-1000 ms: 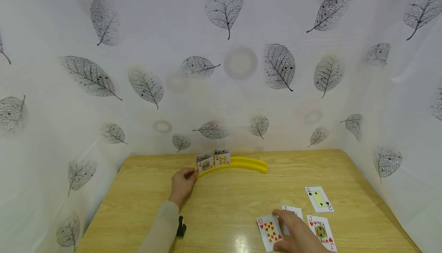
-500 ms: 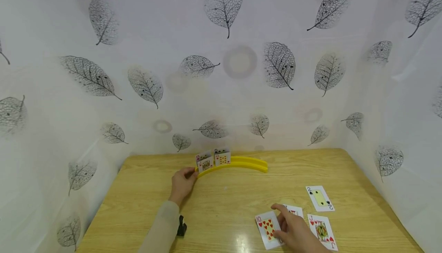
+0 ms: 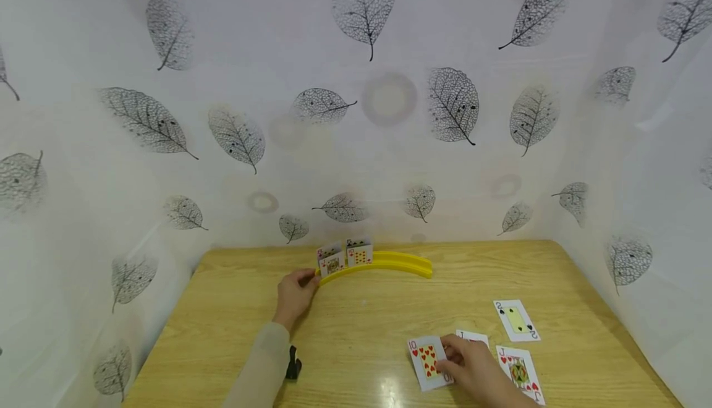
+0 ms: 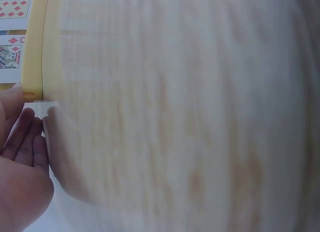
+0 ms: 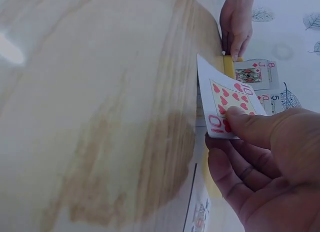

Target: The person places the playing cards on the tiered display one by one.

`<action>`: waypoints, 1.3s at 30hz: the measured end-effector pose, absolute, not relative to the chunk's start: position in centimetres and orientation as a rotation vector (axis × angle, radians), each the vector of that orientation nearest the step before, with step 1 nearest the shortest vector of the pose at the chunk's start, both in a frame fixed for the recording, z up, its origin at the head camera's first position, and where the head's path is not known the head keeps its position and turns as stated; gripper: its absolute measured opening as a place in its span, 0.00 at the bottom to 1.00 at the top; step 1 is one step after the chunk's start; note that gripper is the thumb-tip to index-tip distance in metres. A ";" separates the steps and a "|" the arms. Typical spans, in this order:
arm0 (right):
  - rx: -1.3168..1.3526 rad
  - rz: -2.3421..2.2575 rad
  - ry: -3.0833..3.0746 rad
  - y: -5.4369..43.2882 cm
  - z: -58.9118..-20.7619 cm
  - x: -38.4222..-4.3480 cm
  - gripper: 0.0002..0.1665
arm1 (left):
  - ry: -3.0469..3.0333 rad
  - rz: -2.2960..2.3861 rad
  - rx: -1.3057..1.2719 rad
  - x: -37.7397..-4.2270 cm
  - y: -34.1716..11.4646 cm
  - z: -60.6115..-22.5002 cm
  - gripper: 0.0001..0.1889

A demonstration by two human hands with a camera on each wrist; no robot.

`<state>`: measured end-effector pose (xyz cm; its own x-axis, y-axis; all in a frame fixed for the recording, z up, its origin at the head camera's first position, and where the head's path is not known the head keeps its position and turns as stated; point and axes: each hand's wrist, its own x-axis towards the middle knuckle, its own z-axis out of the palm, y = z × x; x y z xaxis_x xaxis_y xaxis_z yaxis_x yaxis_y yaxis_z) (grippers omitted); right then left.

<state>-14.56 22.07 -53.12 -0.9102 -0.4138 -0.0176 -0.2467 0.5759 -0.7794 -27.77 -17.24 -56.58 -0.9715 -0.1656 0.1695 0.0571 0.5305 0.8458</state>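
The ten of hearts (image 3: 425,363) is held by the right hand (image 3: 479,368); the thumb is laid across its face and the fingers are placed behind it, so that the card is pinched at the edge nearest the palm. From the head view, the card projects to the left of the hand, with its face turned up; whether its far edge is clear of the desk (image 3: 361,327) cannot be told. Beneath and beside the same hand, a jack (image 3: 474,336) is partly covered. The jack of hearts (image 3: 520,374) and the two of spades (image 3: 516,320) are laid flat just to the right. The left end of a yellow card rack (image 3: 403,263) is gripped by the left hand (image 3: 295,297). In the rack, the jack of diamonds (image 3: 332,265) is stood nearest that hand, beside the ten of diamonds (image 3: 360,256).
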 end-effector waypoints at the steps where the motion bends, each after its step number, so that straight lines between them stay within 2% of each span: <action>1: -0.547 -1.240 2.611 22.1 -53.0 -14.7 0.16 | -2.540 -1.412 0.083 -27.8 -17.2 -56.6 0.11; 14: -0.564 -1.320 2.645 21.9 -51.7 -16.1 0.13 | -2.532 -1.414 0.075 -28.0 -17.5 -56.7 0.11; 29: -0.550 -1.334 2.781 21.9 -52.0 -20.2 0.02 | -2.549 -1.409 0.080 -27.5 -17.2 -56.0 0.11; 39: -0.473 -1.347 2.867 21.2 -51.8 -22.4 0.03 | -2.550 -1.428 0.093 -27.6 -17.2 -56.2 0.11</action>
